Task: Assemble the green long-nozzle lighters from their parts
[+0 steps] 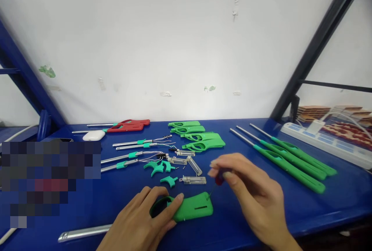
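Note:
My left hand grips a green lighter handle near the front edge, thumb and fingers around its loop end; a metal tube extends to the left. In my right hand, a small screwdriver with a dark and red handle is pinched, its thin shaft pointing down at the far right end of the green handle. Beyond the hands lie several teal triggers, clear fuel tanks and metal tubes with wires.
Green casing halves lie at the back. Red lighters and a white case are at back left, finished-looking green lighters at right. A power strip runs along the right edge; a pixelated patch covers the left.

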`<state>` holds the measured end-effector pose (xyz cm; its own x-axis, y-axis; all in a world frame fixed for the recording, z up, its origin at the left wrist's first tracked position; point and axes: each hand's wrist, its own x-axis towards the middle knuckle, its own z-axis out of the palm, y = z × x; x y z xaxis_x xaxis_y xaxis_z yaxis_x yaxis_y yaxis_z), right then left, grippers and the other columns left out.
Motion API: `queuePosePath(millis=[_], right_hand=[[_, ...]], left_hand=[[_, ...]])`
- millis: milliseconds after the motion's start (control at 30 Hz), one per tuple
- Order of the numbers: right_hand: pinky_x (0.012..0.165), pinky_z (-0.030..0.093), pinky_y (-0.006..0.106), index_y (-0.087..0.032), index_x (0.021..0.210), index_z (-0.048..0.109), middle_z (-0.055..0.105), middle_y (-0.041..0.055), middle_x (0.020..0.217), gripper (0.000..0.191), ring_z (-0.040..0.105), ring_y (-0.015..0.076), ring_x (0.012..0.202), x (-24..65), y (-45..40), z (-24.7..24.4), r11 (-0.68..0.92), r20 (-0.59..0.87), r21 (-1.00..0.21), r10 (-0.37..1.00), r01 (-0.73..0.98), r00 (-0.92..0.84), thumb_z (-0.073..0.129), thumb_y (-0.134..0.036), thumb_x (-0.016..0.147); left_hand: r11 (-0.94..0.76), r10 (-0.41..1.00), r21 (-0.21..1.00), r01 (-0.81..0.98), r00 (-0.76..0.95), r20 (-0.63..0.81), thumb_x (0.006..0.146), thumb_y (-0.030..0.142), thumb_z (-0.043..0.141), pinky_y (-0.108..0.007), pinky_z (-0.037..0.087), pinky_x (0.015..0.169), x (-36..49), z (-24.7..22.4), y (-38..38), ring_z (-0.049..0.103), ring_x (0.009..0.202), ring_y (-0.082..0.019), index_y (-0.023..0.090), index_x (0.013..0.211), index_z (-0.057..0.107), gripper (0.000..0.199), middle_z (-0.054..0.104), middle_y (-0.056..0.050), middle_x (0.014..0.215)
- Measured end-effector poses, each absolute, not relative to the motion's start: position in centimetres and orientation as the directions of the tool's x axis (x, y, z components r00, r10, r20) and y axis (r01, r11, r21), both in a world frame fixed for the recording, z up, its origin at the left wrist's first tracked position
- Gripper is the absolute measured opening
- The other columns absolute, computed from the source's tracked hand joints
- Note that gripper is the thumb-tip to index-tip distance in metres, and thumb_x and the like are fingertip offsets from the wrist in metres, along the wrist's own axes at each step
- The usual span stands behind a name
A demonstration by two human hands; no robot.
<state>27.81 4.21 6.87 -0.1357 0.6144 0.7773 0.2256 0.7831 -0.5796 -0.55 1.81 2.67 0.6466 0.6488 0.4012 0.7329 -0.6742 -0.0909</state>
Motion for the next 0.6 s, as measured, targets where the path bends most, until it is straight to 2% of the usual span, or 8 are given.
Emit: queuePosePath(millis=[100,233,367,433,533,600], right_hand=[[0.075,0.059,0.026,-0.034,0.128,0.078,0.067,0.0004,0.101,0.032,0.066,0.0153,0.087,27.92,4.24,6.87,0.805,0.814,-0.537,0.573,0.251,-0.097,0.075,-0.015,0.103],[0.075,0.06,0.028,-0.036,0.144,0.071,0.071,0.0039,0.113,0.041,0.07,0.0171,0.095,27.95,4.01,6.79,0.789,0.768,-0.553,0.607,0.267,-0.203,0.055,-0.015,0.112],[0.072,0.059,0.027,-0.036,0.136,0.076,0.068,-0.0008,0.094,0.04,0.067,0.0157,0.084,27.94,4.03,6.68,0.823,0.822,-0.505,0.551,0.26,-0.147,0.073,-0.013,0.103],[0.072,0.059,0.028,-0.036,0.14,0.074,0.068,0.0017,0.101,0.039,0.067,0.0169,0.088,27.98,4.08,6.62,0.822,0.823,-0.492,0.547,0.286,-0.155,0.069,-0.018,0.107],[0.077,0.061,0.03,-0.036,0.153,0.065,0.072,0.0047,0.114,0.047,0.071,0.0186,0.1,28.03,4.1,6.62,0.786,0.767,-0.554,0.61,0.273,-0.199,0.05,-0.015,0.114],[0.076,0.059,0.028,-0.037,0.147,0.068,0.073,0.0017,0.105,0.047,0.07,0.0168,0.093,28.04,4.08,6.64,0.792,0.783,-0.551,0.599,0.262,-0.167,0.058,-0.011,0.11]], left_hand=[[-0.676,0.674,-0.062,0.735,0.65,0.352,0.116,0.03,0.047,-0.038,0.068,0.09,-0.42,3.46,1.57,0.076,0.103,-0.025,0.038,0.163,0.051,0.048,0.073,-0.007,0.13],[-0.667,0.694,-0.055,0.743,0.647,0.317,0.111,0.026,0.057,-0.038,0.068,0.088,-0.25,3.66,1.47,0.075,0.103,-0.026,0.037,0.163,0.052,0.053,0.072,-0.007,0.13],[-0.674,0.685,-0.054,0.736,0.651,0.326,0.113,0.027,0.053,-0.039,0.069,0.087,-0.39,3.44,1.45,0.075,0.104,-0.026,0.036,0.165,0.048,0.053,0.071,-0.008,0.131],[-0.677,0.68,-0.055,0.734,0.653,0.333,0.115,0.029,0.05,-0.04,0.069,0.089,-0.48,3.35,1.45,0.075,0.105,-0.027,0.037,0.165,0.047,0.051,0.071,-0.008,0.132],[-0.674,0.682,-0.053,0.737,0.648,0.338,0.117,0.032,0.044,-0.041,0.068,0.09,-0.51,3.29,1.47,0.075,0.106,-0.027,0.037,0.164,0.049,0.048,0.071,-0.008,0.132],[-0.675,0.675,-0.056,0.735,0.646,0.356,0.118,0.033,0.041,-0.04,0.068,0.09,-0.5,3.28,1.51,0.075,0.105,-0.026,0.037,0.163,0.05,0.047,0.071,-0.008,0.131]])
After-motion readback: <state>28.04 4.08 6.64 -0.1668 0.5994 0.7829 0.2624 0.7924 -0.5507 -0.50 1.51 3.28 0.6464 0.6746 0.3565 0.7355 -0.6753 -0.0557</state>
